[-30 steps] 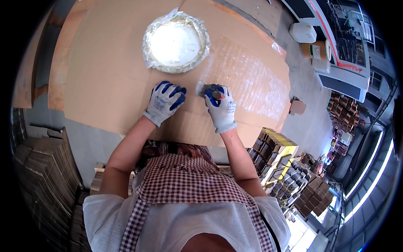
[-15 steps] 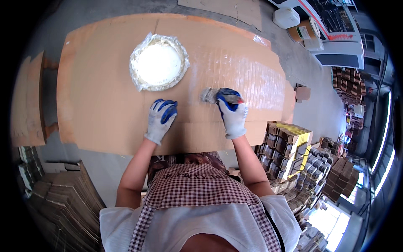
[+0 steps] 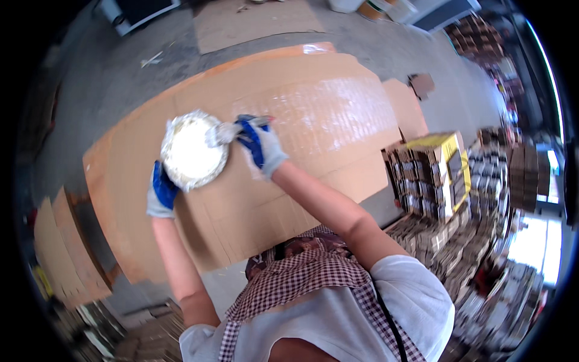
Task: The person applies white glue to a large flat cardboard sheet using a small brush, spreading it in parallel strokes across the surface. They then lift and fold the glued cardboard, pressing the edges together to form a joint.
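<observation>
Watch: your bowl (image 3: 211, 176) could tip if your left hand (image 3: 161, 192) shoves it; your brush (image 3: 222, 134) could drip if too full | your right hand (image 3: 257, 142): fingers curled tight round the brush; bristles past fingertips, at the bowl's right edge | left: by the bowl's near-left side; can't tell finger gap or hold

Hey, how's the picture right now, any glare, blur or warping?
Head view: the container is washed out inside; same view, glare streaks the cardboard; same view, the brush looks blurred; same view, straight lines bend near the edges.
</observation>
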{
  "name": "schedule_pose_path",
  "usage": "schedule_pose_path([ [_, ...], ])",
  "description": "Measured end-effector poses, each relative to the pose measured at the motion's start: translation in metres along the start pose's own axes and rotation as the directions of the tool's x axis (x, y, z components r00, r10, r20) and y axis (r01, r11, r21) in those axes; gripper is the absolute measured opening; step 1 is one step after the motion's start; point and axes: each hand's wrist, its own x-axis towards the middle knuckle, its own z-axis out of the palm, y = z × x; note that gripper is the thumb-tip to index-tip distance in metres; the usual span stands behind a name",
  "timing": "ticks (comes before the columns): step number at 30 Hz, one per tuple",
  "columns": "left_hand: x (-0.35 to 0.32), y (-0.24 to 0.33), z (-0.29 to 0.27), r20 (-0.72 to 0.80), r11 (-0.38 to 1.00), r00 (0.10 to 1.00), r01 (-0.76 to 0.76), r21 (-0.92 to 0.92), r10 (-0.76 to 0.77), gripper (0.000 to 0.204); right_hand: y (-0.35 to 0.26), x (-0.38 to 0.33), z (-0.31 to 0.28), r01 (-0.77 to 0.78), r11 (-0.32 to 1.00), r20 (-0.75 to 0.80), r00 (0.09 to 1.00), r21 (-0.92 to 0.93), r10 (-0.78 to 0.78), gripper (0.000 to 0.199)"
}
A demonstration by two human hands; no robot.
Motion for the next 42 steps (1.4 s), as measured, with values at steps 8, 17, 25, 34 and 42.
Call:
schedule_pose_path([
  [8, -0.042, 0.011, 0.053, -0.147, 0.938, 0.969, -0.144, 0.315, 0.198, 0.027, -0.004, -0.010, -0.020, -0.186, 0.971, 0.151, 0.975, 0.152, 0.163, 0.028],
  [17, -0.151, -0.093, 0.238, -0.168, 0.732, 0.962, -0.043, 0.680, 0.214, 0.011, -0.121, -0.174, -0.182, -0.011, 0.989, 0.120, 0.993, 0.149, -0.007, 0.037],
  [25, -0.179, -0.343, 0.339, 0.018, 0.762, 0.932, 0.284, 0.582, -0.362, 0.013, -0.194, -0.346, -0.424, 0.180, 0.977, -0.460, 0.881, 0.114, -0.109, 0.034],
  [34, -0.118, -0.690, 0.312, 0.043, 0.397, 0.845, 0.205, 0.895, -0.534, 0.023, -0.145, -0.421, -0.699, 0.362, 0.928, -0.724, 0.663, 0.085, -0.192, 0.036],
  [42, -0.022, -0.909, 0.222, -0.104, 0.216, 0.743, 0.321, 0.922, -0.662, 0.010, -0.001, -0.359, -0.912, 0.472, 0.854, -0.857, 0.512, 0.217, -0.065, 0.032],
])
